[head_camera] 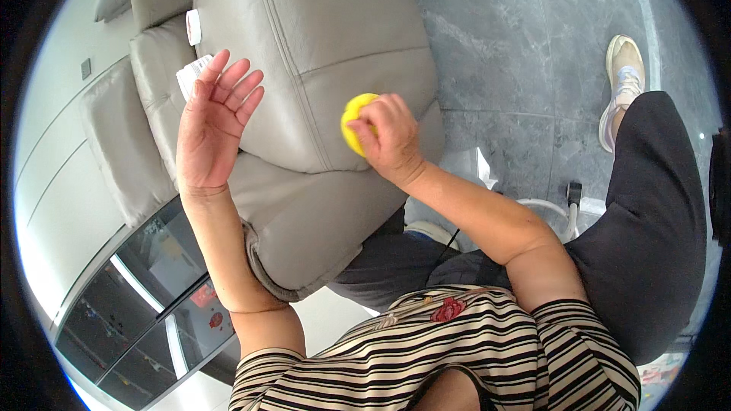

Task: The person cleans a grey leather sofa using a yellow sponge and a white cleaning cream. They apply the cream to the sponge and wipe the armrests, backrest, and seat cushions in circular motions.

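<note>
My right hand (394, 137) grips a round yellow sponge pad (355, 120) at the front part of a grey leather sofa seat (354, 17); whether the pad touches the leather is hard to tell. My left hand (216, 120) is raised over the seat's left side, palm up, fingers spread a little, holding nothing. Behind its thumb lies a white packet bearing print (191, 75), partly hidden by the hand. A white round lid or tub (194, 27) with a red mark rests farther up, where the seat meets the backrest.
The sofa's padded armrest (308, 228) is close to my body, beneath my left forearm. Backrest cushions (123, 142) stand along the left by the wall. Grey tiled floor (502, 40) lies to the right, with a white metal stand base (571, 217) near my leg. Dark glossy cabinet doors (137, 291) are at lower left.
</note>
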A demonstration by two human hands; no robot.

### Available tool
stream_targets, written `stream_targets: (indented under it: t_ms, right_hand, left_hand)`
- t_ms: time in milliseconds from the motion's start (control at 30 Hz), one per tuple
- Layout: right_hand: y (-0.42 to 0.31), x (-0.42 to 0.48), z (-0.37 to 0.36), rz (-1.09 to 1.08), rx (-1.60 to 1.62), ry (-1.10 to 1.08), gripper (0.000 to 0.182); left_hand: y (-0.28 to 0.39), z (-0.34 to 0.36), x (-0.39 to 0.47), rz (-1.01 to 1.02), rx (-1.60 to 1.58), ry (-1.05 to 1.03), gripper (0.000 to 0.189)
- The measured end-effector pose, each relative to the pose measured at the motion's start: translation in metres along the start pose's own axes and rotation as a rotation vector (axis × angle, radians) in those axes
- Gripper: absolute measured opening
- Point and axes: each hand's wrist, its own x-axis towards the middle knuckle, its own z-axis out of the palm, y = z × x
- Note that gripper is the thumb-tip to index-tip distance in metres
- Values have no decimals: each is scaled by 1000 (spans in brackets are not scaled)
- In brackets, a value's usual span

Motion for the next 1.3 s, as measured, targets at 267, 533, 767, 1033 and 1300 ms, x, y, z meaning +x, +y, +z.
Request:
stream_targets:
  t_ms: [267,533,767,1033,1300]
  right_hand:
    - [182,32,16,733,-88,79,36]
    - [262,37,27,1159,199,93,35]
    - [123,-8,19,430,-110,109,26]
    - [223,-17,21,1322,299,221,30]
    - [65,-58,37,1007,11,274,25]
  left_hand:
    - [0,4,-1,8,7,-59,46]
    - [3,4,4,34,-63,-80,47]
    - [2,-10,-13,54,-94,-79,50]
    - [-2,-8,-1,32,-164,-147,49]
    - [-4,-5,3,33,-64,-17,48]
